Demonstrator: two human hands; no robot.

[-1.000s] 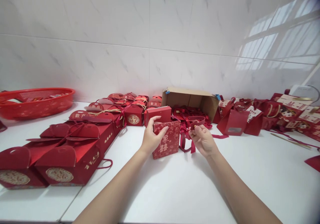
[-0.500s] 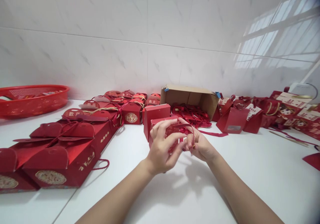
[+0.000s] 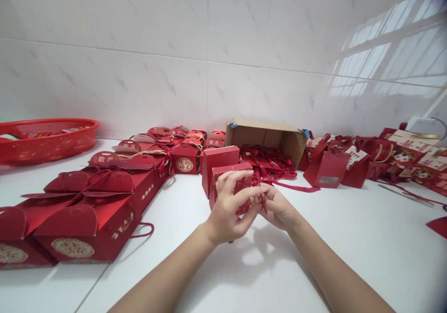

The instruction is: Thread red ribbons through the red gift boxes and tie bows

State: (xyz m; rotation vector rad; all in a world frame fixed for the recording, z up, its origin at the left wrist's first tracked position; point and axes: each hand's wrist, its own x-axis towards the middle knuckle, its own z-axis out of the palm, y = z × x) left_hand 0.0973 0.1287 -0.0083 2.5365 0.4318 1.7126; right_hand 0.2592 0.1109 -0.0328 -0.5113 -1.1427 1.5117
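Note:
My left hand (image 3: 228,208) is closed in a pinch in front of a small red box (image 3: 232,168), its thumb and forefinger meeting at a red ribbon (image 3: 264,204). Against it, my right hand (image 3: 281,209) has its fingertips closed on the same ribbon. The fingertips of both hands nearly touch, and the ribbon is mostly hidden between them. Whether the left fingers also rest on the box cannot be made out. Just behind stands another red box (image 3: 220,157), upright on the white table (image 3: 223,275).
Rows of red gift boxes (image 3: 115,224) fill the left side, with a red plastic basket (image 3: 70,147) beyond. A cardboard box (image 3: 267,125) spills red ribbons (image 3: 279,164) at the back. Red gift bags (image 3: 328,168) stand at right. A tiled wall (image 3: 209,47) closes the far side.
The ribbon loop that arched above my right hand is now drawn down between the fingertips. My right fingers have closed in toward the left ones. The boxes stay put.

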